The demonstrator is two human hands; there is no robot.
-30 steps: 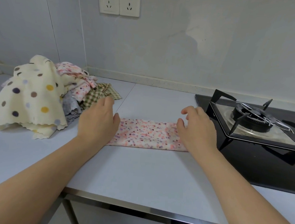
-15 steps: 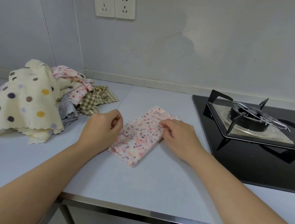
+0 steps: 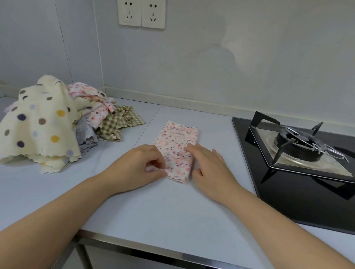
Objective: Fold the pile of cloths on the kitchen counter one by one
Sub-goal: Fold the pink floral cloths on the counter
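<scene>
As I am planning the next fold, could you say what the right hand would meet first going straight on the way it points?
The right hand would meet the folded floral cloth first; its fingertips seem to rest on its right edge.

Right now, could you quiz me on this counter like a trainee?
1. True or false: the floral cloth lies on top of the pile of unfolded cloths.
2. Which hand pinches its near edge? A: left hand; B: right hand; C: neither.
3. Fill in: the pile lies to the floral cloth's ____.
Key: 1 false, it lies on the counter; 2 A, the right hand rests flat on it; 3 left.
</scene>
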